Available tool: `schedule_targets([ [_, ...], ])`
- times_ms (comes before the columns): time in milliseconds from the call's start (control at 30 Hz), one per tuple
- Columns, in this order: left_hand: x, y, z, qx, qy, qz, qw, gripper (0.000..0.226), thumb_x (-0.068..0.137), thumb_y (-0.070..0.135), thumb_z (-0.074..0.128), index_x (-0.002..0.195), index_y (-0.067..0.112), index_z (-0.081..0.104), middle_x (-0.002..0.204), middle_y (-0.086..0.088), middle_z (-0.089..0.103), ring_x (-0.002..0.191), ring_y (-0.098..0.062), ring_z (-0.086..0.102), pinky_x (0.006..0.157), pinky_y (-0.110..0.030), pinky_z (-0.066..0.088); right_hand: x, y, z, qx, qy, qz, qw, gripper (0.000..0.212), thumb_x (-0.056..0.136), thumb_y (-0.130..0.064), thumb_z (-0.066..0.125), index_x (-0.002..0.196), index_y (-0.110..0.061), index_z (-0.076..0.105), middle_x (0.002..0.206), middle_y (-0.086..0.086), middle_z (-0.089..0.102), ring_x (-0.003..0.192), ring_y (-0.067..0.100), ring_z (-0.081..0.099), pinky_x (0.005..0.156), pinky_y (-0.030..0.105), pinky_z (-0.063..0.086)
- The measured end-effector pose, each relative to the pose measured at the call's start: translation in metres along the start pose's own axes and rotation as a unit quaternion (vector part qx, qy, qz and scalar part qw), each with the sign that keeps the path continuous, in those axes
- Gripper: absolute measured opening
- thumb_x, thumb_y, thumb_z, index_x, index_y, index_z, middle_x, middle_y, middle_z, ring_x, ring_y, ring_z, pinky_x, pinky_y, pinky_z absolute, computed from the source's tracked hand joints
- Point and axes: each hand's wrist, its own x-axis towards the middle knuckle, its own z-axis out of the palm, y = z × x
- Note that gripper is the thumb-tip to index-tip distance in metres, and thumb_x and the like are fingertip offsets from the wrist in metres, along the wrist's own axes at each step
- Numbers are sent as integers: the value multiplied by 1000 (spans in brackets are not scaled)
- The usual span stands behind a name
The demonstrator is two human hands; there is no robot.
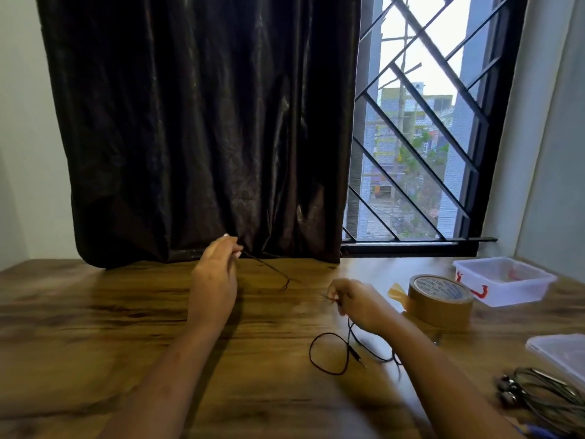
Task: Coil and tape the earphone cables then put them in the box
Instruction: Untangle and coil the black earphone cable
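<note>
— Over the table, what's each hand holding?
— My left hand and right hand each pinch the thin black earphone cable; it's light, limp, tangle-prone. Slack lies beside the tape roll.

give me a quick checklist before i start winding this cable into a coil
1. Both ends held: left hand and right hand each pinch the black earphone cable: ok.
2. Cable free of knots: a loop and the jack lie loose on the table; the far end is blurred: cannot tell.
3. Tape in reach: brown tape roll beside the right hand, a tab sticking out: ok.
4. Box open: white box has no lid on: ok.
5. Other cables apart: spare bundle lies separate: ok.
</note>
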Motion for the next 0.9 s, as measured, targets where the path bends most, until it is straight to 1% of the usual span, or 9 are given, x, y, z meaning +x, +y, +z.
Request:
schedule_targets([
  [100,1,7,1,-59,-48,-15,997,13,89,6,60,96,14,67,94,4,65,87,7,56,76,-3,41,-2,-7,6,-19,-75,-25,997,28,89,1,43,93,-15,65,87,-7,63,76,5,57,58,6,41],
  [200,-5,18,12,-103,-98,-28,989,12,89,12,61,91,22,66,89,8,67,76,2,60,63,-9,47,-3,-15,10,100,22,-66,993,25,92,-4,53,105,-19,68,96,-8,65,82,-2,59,68,4,44],
  [267,-9,25,19,-122,-110,-30,986,11,90,14,61,89,24,65,84,7,67,66,-5,60,51,-14,45,-4,-22,15,184,11,-82,979,18,93,-18,60,107,-25,67,98,-6,68,89,5,64,79,13,50],
  [400,-13,33,21,-134,-99,-18,986,11,89,12,62,89,23,65,76,8,64,66,-5,58,51,-12,41,-7,-29,30,178,-46,-118,976,9,88,-29,65,95,-33,70,93,0,72,89,17,66,85,35,53],
  [500,-15,31,21,-137,-83,-30,987,11,88,11,63,86,22,64,70,8,62,64,-8,59,48,-17,43,-10,-37,31,287,-69,-126,947,7,90,-16,63,90,-16,69,82,-2,70,77,5,65,76,21,54],
  [567,-14,30,22,-129,-72,-40,988,11,88,11,64,85,21,64,72,7,63,64,-11,60,50,-25,48,-12,-39,28,315,-90,-123,937,10,91,-14,60,85,-15,67,78,-5,67,73,2,62,69,16,48],
  [667,-14,28,20,-112,-67,-50,990,12,89,12,63,84,23,61,72,7,63,62,-10,60,48,-26,48,-13,-39,27,345,-116,-99,926,12,92,-18,59,81,-15,64,78,1,68,75,14,63,65,19,48],
  [767,-13,24,17,-65,-74,-58,993,8,91,18,60,85,23,58,69,7,62,54,-8,57,43,-25,43,-12,-38,20,418,-91,-62,902,18,94,-19,56,76,-13,57,69,3,62,61,10,59,56,17,47],
  [900,-13,12,16,35,-101,-80,991,4,93,22,56,89,23,54,66,7,57,54,-8,53,39,-24,38,-13,-34,9,545,-98,-34,832,23,97,-19,47,79,-13,59,73,4,59,67,15,57,56,22,51],
])
